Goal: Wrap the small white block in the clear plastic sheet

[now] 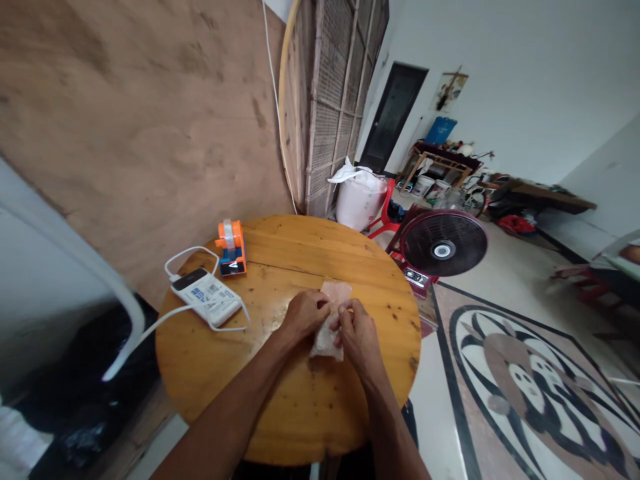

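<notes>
A thin, pale, crumpled sheet, paper or plastic (334,293), lies on the round wooden table (300,413). My left hand (304,313) rests on its left side with the fingers curled and pressing on it. My right hand (356,333) pinches the sheet's right edge near the middle. Both hands meet over the sheet, and part of it is hidden under them.
A white power bank (210,298) with a white cable (187,257) lies at the table's left. An orange and blue tape dispenser (231,248) stands behind it. A floor fan (443,245), a white sack (359,197) and a plywood wall (140,133) surround the table.
</notes>
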The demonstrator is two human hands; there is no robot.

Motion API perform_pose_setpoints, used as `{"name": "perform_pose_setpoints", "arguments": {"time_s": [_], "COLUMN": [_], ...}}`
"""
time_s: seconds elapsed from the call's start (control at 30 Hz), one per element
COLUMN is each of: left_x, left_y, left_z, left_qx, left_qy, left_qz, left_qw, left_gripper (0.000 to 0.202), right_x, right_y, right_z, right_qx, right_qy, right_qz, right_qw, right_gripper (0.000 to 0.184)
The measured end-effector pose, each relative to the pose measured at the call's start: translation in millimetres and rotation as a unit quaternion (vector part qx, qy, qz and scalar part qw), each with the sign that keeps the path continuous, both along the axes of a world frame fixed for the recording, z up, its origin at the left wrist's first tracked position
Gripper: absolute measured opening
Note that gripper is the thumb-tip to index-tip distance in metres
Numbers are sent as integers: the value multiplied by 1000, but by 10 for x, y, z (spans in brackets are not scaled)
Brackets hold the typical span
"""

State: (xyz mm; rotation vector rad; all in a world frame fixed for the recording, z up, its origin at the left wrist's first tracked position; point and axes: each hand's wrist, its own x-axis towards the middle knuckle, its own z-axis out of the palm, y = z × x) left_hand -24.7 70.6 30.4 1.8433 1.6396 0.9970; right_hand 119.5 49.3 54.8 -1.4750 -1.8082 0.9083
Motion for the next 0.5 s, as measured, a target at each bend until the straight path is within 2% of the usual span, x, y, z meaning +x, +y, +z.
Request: {"name": "perform_pose_setpoints", "arguments": {"time_s": [0.13, 0.3, 0.4, 0.5], "left_x": [-1, -48, -79, -85], "left_y": [10, 30, 49, 64], "left_z": [-10, -32, -49, -59], "left_qx": [-6, -22, -44, -87], "left_qy": [-2, -145, -193, -266], "left_qz": [0, -32, -32, -28], "left_qw": [1000, 989, 980, 960], "left_gripper": [24, 27, 39, 57], "right_x": [-9, 11, 28, 26], "right_y": [20, 91, 147, 191], "right_z": [46, 113, 132, 132], "right_qx": [3, -11, -40, -43], "right_qy": [-21, -36, -30, -44], "right_qz": [10, 68, 97, 113], "right_qw": [1000, 997, 994, 992], "right_gripper": [20, 27, 34, 35]}}
